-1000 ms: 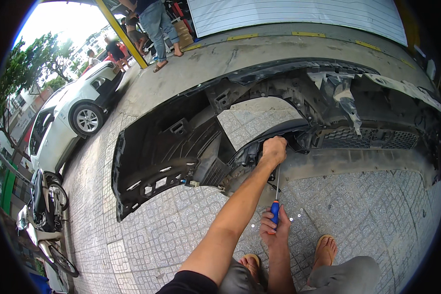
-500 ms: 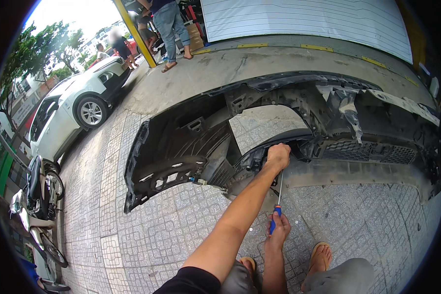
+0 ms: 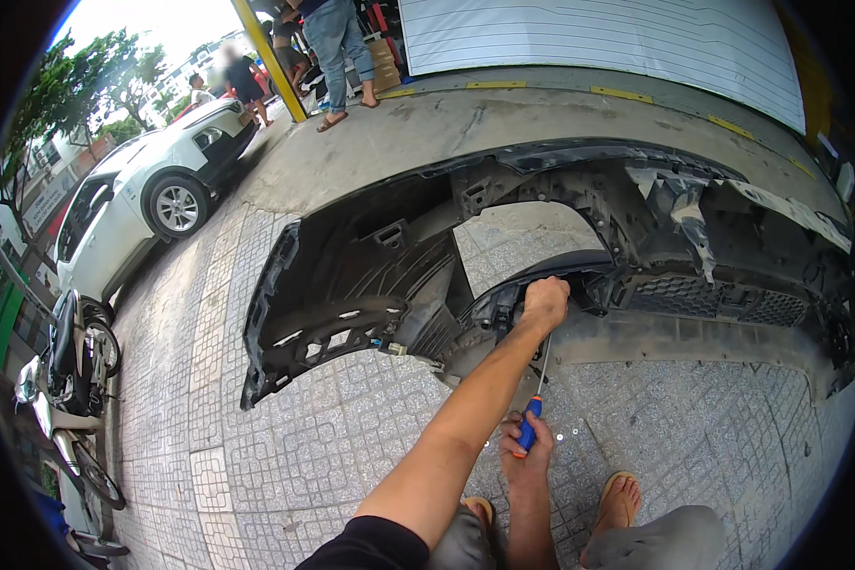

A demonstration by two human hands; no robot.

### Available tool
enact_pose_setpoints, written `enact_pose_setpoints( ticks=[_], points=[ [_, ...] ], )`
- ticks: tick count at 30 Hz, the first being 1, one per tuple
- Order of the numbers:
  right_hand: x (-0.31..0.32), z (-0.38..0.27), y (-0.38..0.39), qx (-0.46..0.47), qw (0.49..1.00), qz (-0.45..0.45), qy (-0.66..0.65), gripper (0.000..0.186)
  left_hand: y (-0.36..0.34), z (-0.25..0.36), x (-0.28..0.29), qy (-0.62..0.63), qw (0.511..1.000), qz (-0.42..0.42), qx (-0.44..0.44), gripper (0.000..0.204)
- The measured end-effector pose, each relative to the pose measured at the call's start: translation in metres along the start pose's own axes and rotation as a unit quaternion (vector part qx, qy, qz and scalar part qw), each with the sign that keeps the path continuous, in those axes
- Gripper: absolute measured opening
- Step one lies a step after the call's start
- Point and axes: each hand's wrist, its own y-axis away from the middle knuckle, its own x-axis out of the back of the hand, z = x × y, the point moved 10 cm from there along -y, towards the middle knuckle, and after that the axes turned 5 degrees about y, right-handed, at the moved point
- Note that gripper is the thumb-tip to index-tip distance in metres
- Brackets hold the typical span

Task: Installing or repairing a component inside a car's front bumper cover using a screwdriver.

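A black car bumper [image 3: 351,275] lies on the paving in front of me, its ribbed inner side showing. My left hand [image 3: 547,302] is at the bumper's middle, next to a rounded black opening. Its fingers are curled closed over the dark plastic there; what they pinch is hidden. Below it, my right hand [image 3: 526,446] is wrapped round the blue and orange handle of a screwdriver [image 3: 532,418]. The thin metal shaft points up at the bumper's lower edge under my left hand, where the tip is lost in shadow.
Small round pale pieces [image 3: 560,437] lie on the tiles right of the screwdriver. A honeycomb grille [image 3: 722,299] is part of the bumper's right side. A white car [image 3: 142,180] and a motorcycle [image 3: 71,408] stand at left. Several people are at the back, near a yellow post [image 3: 268,57].
The screwdriver's handle has shifted slightly up and left, and my right hand's grip on it has turned. My left hand stays at the same spot on the bumper.
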Motion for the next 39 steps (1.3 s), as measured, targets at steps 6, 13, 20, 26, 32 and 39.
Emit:
enact_pose_setpoints(
  ticks=[6, 13, 20, 26, 32, 39],
  points=[
    [-0.001, -0.036, 0.025, 0.204, 0.913, 0.207, 0.288, 0.022, -0.005, -0.001, 0.0, 0.012, 1.0, 0.027, -0.008, 0.017],
    [0.003, -0.034, 0.007, 0.159, 0.968, 0.081, 0.174, 0.024, -0.005, 0.012, 0.002, -0.021, 0.999, 0.039, -0.01, 0.019],
    [-0.017, 0.017, 0.007, -0.06, 0.992, -0.096, -0.062, 0.032, 0.0, -0.005, -0.003, -0.046, 0.997, 0.062, 0.026, 0.02],
    [0.013, -0.022, -0.003, 0.05, 0.997, 0.005, 0.054, 0.018, -0.006, 0.017, 0.002, 0.026, 0.999, -0.002, -0.026, 0.022],
    [-0.004, -0.033, 0.018, 0.289, 0.849, 0.217, 0.385, 0.023, 0.005, -0.027, 0.011, -0.026, 0.997, -0.038, -0.058, 0.039],
    [0.008, -0.035, 0.015, 0.203, 0.943, 0.142, 0.224, 0.025, 0.002, -0.002, 0.001, -0.04, 0.991, -0.073, -0.106, 0.045]
  ],
)
